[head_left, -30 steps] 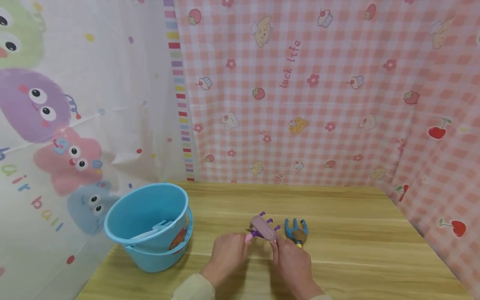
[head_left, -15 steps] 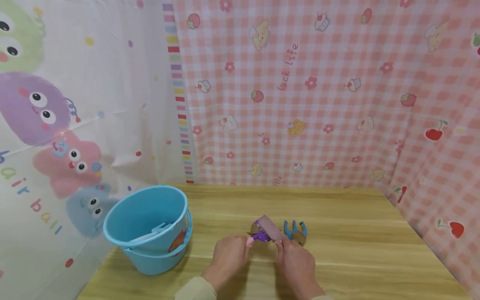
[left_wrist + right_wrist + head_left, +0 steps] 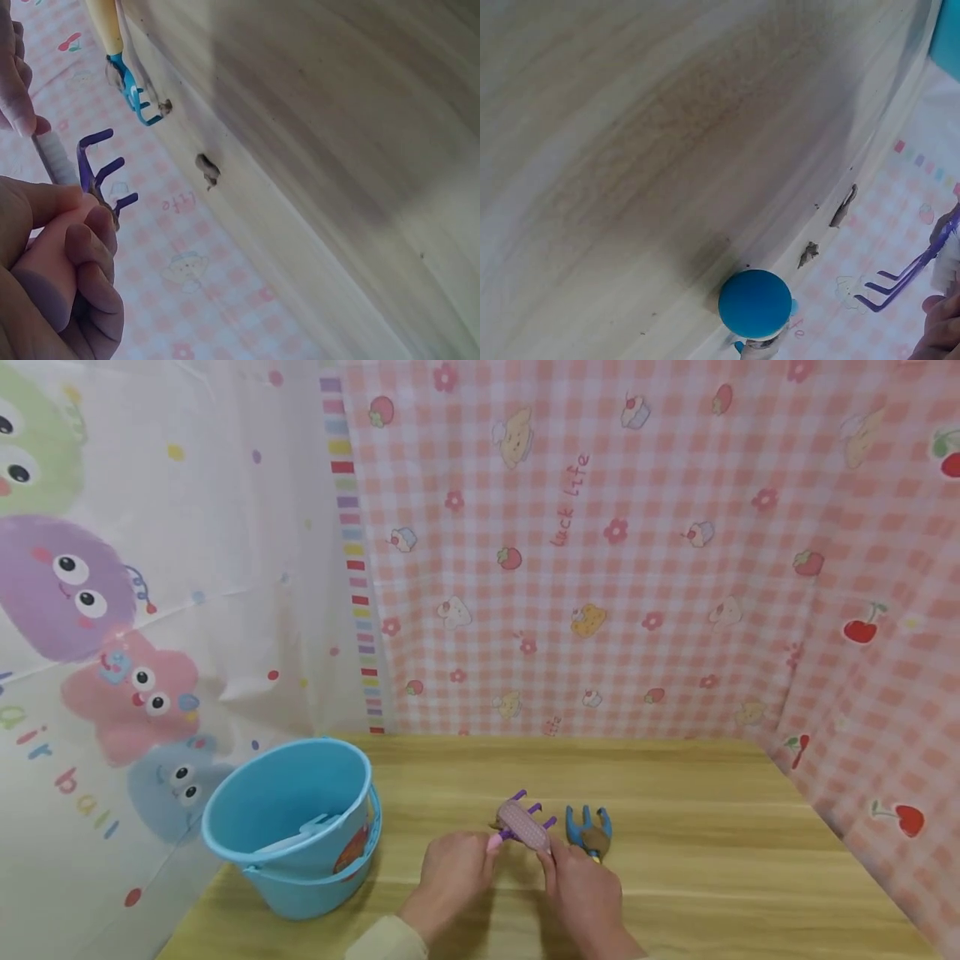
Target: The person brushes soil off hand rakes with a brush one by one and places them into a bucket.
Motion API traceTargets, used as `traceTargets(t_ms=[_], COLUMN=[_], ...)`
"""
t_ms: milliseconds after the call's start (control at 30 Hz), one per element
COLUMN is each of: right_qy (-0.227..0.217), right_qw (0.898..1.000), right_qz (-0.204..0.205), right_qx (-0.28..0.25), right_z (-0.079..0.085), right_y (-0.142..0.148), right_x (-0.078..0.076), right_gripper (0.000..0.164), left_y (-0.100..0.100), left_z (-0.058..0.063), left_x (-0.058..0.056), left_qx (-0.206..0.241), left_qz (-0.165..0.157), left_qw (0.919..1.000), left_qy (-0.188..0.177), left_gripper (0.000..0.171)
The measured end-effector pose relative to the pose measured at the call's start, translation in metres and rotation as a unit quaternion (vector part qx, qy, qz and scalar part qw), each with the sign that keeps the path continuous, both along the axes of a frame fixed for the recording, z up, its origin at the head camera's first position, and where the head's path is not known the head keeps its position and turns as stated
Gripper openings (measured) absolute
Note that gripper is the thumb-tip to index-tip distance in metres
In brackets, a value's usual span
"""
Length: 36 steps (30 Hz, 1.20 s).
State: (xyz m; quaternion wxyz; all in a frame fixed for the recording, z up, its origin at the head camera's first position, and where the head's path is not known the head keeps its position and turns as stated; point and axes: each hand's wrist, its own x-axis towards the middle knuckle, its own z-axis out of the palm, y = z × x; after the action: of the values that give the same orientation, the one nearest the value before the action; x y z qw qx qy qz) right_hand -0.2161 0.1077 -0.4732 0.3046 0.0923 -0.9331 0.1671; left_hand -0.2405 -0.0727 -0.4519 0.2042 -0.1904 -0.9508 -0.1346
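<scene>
My left hand [image 3: 453, 870] grips the pink handle [image 3: 54, 259] of a small hand rake with purple tines [image 3: 112, 166]. My right hand [image 3: 588, 887] pinches the end of a pale pink scrubbing brush [image 3: 521, 825], its back facing up in the head view. The brush's white bristles [image 3: 57, 156] lie against the rake's head, where a brown smear shows. Just right of the brush, a blue hand rake [image 3: 588, 833] rests on the table, brown muck on its head. The right wrist view shows its round blue handle end [image 3: 754, 304].
A light blue bucket [image 3: 307, 893] stands at the left with a pale blue forked tool [image 3: 303, 833] inside. Brown clumps [image 3: 208, 169] lie on the wooden table [image 3: 712, 860]. A checked cloth [image 3: 600, 560] hangs behind, and a white printed cloth [image 3: 240, 560] at the left.
The brush slid right and toward me along the purple rake's head, then came back left. My left hand keeps its grip on the rake. The head view has tilted slightly upward.
</scene>
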Motion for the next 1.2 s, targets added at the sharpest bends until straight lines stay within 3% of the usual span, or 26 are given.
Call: traceTargets(t_ms=[167,367,900,1100,1200], right_qy=[0.013,0.027,-0.029,-0.098,-0.104], right_qw=[1.000,0.999,0.998,0.989,0.987], right_qz=[-0.006,-0.017,-0.027,-0.048,-0.054], right_qx=[-0.012,-0.018,-0.055,-0.095,-0.107], right_z=[-0.004,-0.009,-0.007,-0.001,0.004], right_y=[0.001,0.002,-0.004,0.005,0.010], right_x=[0.000,-0.001,-0.006,-0.008,-0.011], right_gripper=[0.015,0.016,0.018,0.020,0.021], left_y=[0.000,0.003,0.005,0.006,0.004], left_z=[-0.004,-0.003,-0.005,-0.007,-0.006], left_x=[0.003,0.003,0.006,0.008,0.008], left_qx=[-0.004,-0.015,0.006,0.007,0.005], left_qz=[0.004,0.009,0.022,0.024,0.023], left_qw=[0.9997,0.9998,0.9997,0.9997,0.9997], left_qy=[0.022,0.011,0.007,0.003,0.004], left_gripper=[0.036,0.032,0.025,0.024,0.024])
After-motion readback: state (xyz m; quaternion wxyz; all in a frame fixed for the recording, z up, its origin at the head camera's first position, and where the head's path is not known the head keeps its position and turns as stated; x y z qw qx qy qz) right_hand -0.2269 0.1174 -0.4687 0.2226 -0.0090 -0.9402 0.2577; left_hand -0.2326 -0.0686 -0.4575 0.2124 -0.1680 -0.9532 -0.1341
